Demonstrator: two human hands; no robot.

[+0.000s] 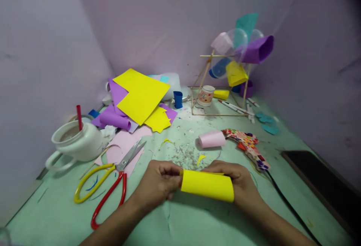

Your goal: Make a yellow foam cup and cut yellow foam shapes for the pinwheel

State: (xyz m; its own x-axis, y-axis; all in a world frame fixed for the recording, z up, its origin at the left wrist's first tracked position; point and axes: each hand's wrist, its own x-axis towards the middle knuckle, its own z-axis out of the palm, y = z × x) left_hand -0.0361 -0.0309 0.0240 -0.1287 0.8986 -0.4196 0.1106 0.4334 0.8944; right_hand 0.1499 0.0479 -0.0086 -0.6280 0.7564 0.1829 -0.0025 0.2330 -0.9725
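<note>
A strip of yellow paper (207, 185) is curled into a tube low in the middle of the view. My left hand (160, 183) pinches its left end with fingers closed. My right hand (241, 184) wraps round the right end from behind, fingers curled on it. Both hands rest just above the green table (175, 219). Scissors (113, 180) with yellow and red handles lie to the left of my left hand.
A white jug (76, 142) with a red stick stands at left. Yellow, purple and pink paper sheets (141, 95) pile behind. A pink paper roll (211, 139), a patterned glue gun (249, 146) with black cord, and a stick-frame windmill model (237, 62) sit further back.
</note>
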